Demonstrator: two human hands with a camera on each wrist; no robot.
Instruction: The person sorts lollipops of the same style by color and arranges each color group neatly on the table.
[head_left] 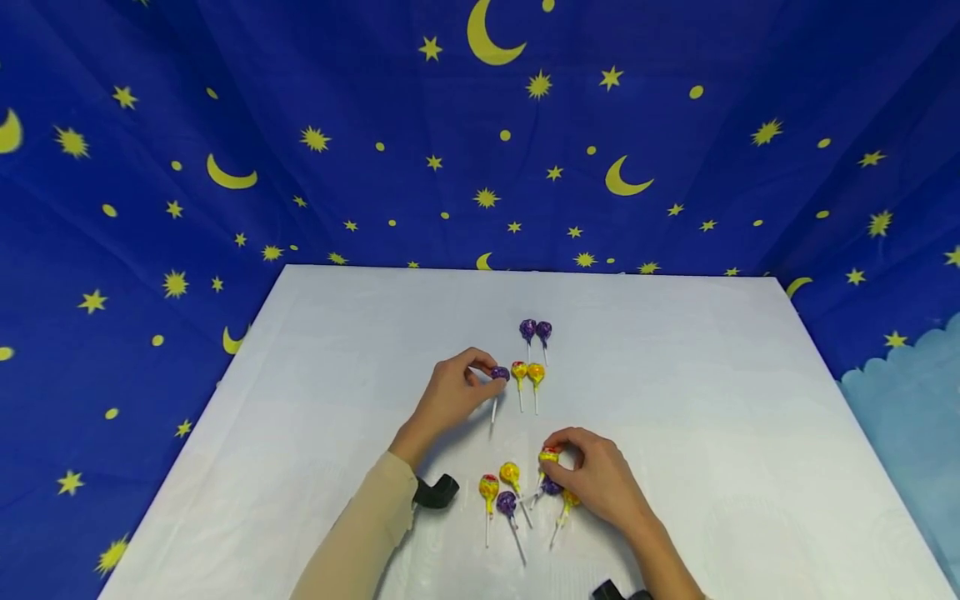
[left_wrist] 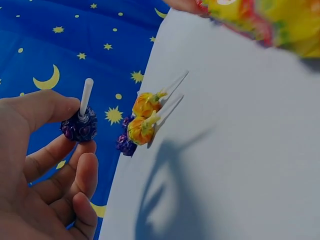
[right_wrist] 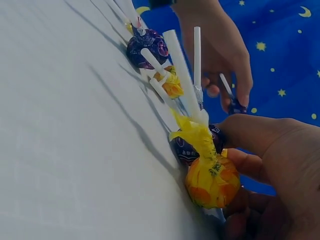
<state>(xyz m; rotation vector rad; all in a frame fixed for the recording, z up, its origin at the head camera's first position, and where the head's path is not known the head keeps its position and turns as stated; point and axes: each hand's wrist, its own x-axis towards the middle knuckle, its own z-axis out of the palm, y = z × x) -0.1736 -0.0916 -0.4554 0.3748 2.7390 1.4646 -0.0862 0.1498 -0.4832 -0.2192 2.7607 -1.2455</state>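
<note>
My left hand point(head_left: 480, 379) pinches a purple lollipop point(head_left: 500, 373) by its head, just left of two yellow lollipops point(head_left: 527, 372) lying side by side. In the left wrist view the purple lollipop point(left_wrist: 80, 127) sits between thumb and fingers point(left_wrist: 82, 170), stick up. Two more purple lollipops point(head_left: 536, 329) lie farther back. My right hand point(head_left: 561, 462) grips a yellow lollipop point(head_left: 549, 456) at the near cluster; the right wrist view shows this yellow lollipop point(right_wrist: 212, 181) under my thumb point(right_wrist: 260, 135). Loose yellow and purple lollipops point(head_left: 504, 490) lie to the left of that hand.
The lollipops lie on a white table point(head_left: 712, 392). A blue cloth with yellow stars and moons point(head_left: 480, 133) hangs behind and at both sides. Black wrist mounts point(head_left: 437, 492) show by my forearms.
</note>
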